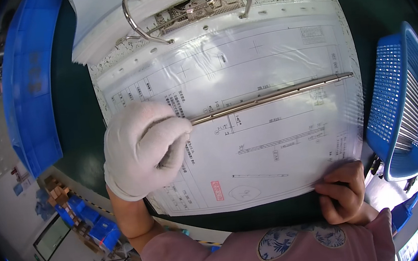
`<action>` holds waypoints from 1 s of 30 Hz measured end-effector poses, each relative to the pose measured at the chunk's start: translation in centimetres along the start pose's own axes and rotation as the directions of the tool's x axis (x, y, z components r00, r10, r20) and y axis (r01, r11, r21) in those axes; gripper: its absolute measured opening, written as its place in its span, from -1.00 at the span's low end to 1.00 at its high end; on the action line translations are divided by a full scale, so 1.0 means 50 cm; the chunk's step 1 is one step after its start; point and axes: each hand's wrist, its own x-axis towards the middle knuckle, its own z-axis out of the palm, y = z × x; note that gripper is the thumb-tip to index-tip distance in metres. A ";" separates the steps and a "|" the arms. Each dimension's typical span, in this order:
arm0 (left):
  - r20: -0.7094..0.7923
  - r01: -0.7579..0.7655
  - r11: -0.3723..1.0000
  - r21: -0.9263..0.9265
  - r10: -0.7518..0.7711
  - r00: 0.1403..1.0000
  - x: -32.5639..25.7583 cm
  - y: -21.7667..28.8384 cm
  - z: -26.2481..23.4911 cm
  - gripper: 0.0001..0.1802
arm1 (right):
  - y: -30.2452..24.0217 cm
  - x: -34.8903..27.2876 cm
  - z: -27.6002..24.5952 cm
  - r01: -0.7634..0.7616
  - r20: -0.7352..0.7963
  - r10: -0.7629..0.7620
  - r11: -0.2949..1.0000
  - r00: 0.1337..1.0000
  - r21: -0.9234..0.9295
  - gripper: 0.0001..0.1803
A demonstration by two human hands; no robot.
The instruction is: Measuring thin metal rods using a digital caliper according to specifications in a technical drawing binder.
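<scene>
My left hand [147,149], in a white glove, is closed round one end of a thin metal tube [272,97]. The tube slants up to the right, over an open ring binder, and small holes show along its side. Beneath it lies a technical drawing [284,166] in a clear plastic sleeve, with line sketches of a long rod and a red stamp mark. My right hand [345,192], bare, rests at the sheet's lower right corner. Its fingers are curled in, and nothing shows in them.
Metal binder rings [139,23] rise at the top of the pages. On the right stands a blue perforated basket [386,96] holding several metal tubes. A long blue bin [36,87] is at the left of the dark green tabletop [76,106]. Boxes and blue crates [102,231] stand beyond, lower left.
</scene>
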 end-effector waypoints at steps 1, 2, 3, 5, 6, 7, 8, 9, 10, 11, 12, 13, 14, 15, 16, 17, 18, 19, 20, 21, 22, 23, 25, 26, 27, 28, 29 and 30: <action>-0.010 0.013 1.000 -0.009 -0.013 1.000 -0.001 0.001 0.003 -0.70 | 0.000 0.000 0.000 0.006 -0.005 -0.006 1.000 1.000 -0.001 -0.74; -0.007 0.003 1.000 -0.013 -0.003 1.000 0.000 0.001 0.005 -0.70 | 0.001 0.000 0.000 0.009 -0.012 -0.009 1.000 1.000 -0.001 -0.74; -0.005 -0.007 1.000 -0.003 0.007 1.000 0.003 0.001 0.008 -0.69 | 0.000 0.002 0.002 0.001 -0.019 -0.001 1.000 1.000 -0.005 -0.74; 0.000 -0.026 1.000 0.003 0.026 1.000 0.009 0.003 0.013 -0.68 | -0.003 0.009 0.006 -0.017 -0.070 0.017 1.000 0.997 -0.002 -0.72; -0.009 -0.045 0.997 0.056 0.046 0.999 0.013 0.008 0.016 -0.66 | -0.003 0.010 0.007 -0.026 -0.077 0.025 1.000 0.997 -0.005 -0.72; -0.018 -0.064 0.992 0.108 0.067 0.998 0.016 0.011 0.019 -0.65 | -0.002 0.010 0.009 -0.018 -0.079 0.018 1.000 0.997 0.001 -0.71; -0.015 -0.076 0.992 0.103 0.078 0.997 0.019 0.013 0.022 -0.65 | -0.002 0.009 0.009 -0.010 -0.082 0.011 1.000 0.997 0.005 -0.71; -0.012 -0.069 0.989 0.129 0.071 0.997 0.020 0.015 0.026 -0.62 | -0.002 0.008 0.010 -0.019 -0.090 0.019 1.000 0.996 0.000 -0.71; -0.009 -0.062 0.986 0.154 0.064 0.998 0.022 0.017 0.028 -0.58 | -0.002 0.007 0.010 -0.019 -0.093 0.019 1.000 0.995 0.002 -0.71; -0.005 -0.074 0.986 0.151 0.076 0.997 0.025 0.021 0.026 -0.58 | -0.002 0.006 0.010 -0.018 -0.097 0.019 1.000 0.995 0.006 -0.70; 0.047 -0.065 0.980 0.188 0.058 0.997 0.028 0.026 0.024 -0.57 | -0.002 0.005 0.010 -0.026 -0.107 0.026 1.000 0.994 0.002 -0.70; 0.097 -0.059 0.973 0.225 0.038 0.995 0.031 0.031 0.021 -0.55 | -0.002 0.005 0.009 -0.019 -0.105 0.019 1.000 0.994 0.004 -0.70; 0.099 -0.077 0.972 0.221 0.056 0.993 0.035 0.033 0.019 -0.55 | -0.001 0.004 0.009 -0.013 -0.105 0.013 1.000 0.994 0.002 -0.69; 0.161 -0.084 0.959 0.270 0.042 0.986 0.039 0.036 0.015 -0.53 | -0.002 0.006 0.009 -0.024 -0.118 0.023 1.000 0.993 -0.007 -0.69; 0.220 -0.096 0.943 0.319 0.024 0.975 0.044 0.039 0.012 -0.50 | -0.002 0.008 0.008 -0.016 -0.112 0.016 1.000 0.994 -0.001 -0.69; 0.222 -0.115 0.944 0.310 0.046 0.974 0.050 0.042 0.013 -0.50 | -0.002 0.008 0.007 -0.011 -0.103 0.012 1.000 0.995 0.002 -0.69; 0.247 -0.161 0.918 0.361 0.072 0.966 0.058 0.046 0.015 -0.51 | -0.002 0.009 0.007 -0.026 -0.116 0.025 1.000 0.993 -0.010 -0.69; 0.271 -0.207 0.888 0.410 0.098 0.958 0.069 0.050 0.018 -0.51 | -0.002 0.009 0.008 -0.024 -0.116 0.024 1.000 0.993 0.001 -0.69; 0.268 -0.222 0.889 0.400 0.119 0.956 0.084 0.056 0.021 -0.51 | -0.002 0.009 0.005 -0.021 -0.112 0.022 1.000 0.993 0.010 -0.70; 0.273 -0.216 0.913 0.345 0.122 0.954 0.100 0.064 0.025 -0.53 | 0.000 0.007 0.004 -0.035 -0.121 0.035 0.999 0.992 -0.005 -0.70; 0.279 -0.209 0.934 0.288 0.127 0.952 0.113 0.070 0.032 -0.54 | 0.002 0.005 0.002 -0.023 -0.113 0.023 1.000 0.993 0.008 -0.70; 0.280 -0.222 0.932 0.285 0.141 0.950 0.120 0.072 0.037 -0.54 | 0.001 0.006 0.003 -0.002 -0.109 0.005 1.000 0.994 0.030 -0.71; 0.250 -0.261 0.927 0.269 0.194 0.949 0.135 0.072 0.050 -0.57 | -0.001 0.007 0.002 -0.005 -0.115 0.010 0.999 0.993 0.044 -0.71; 0.251 -0.272 0.926 0.263 0.207 0.946 0.144 0.072 0.055 -0.57 | -0.002 0.007 0.002 0.000 -0.112 0.007 0.998 0.994 0.067 -0.71; 0.272 -0.311 0.907 0.285 0.235 0.933 0.153 0.072 0.060 -0.57 | -0.001 0.008 0.002 -0.008 -0.118 0.016 0.998 0.993 0.061 -0.71; 0.294 -0.349 0.886 0.305 0.261 0.920 0.162 0.072 0.066 -0.57 | 0.000 0.009 0.002 0.005 -0.113 0.003 0.997 0.994 0.076 -0.72; 0.293 -0.359 0.885 0.297 0.274 0.916 0.171 0.073 0.072 -0.57 | -0.001 0.007 -0.001 0.016 -0.108 -0.007 0.996 0.994 0.087 -0.72; 0.307 -0.385 0.877 0.289 0.296 0.905 0.179 0.074 0.077 -0.56 | -0.001 0.005 0.001 0.006 -0.111 0.003 0.997 0.994 0.080 -0.72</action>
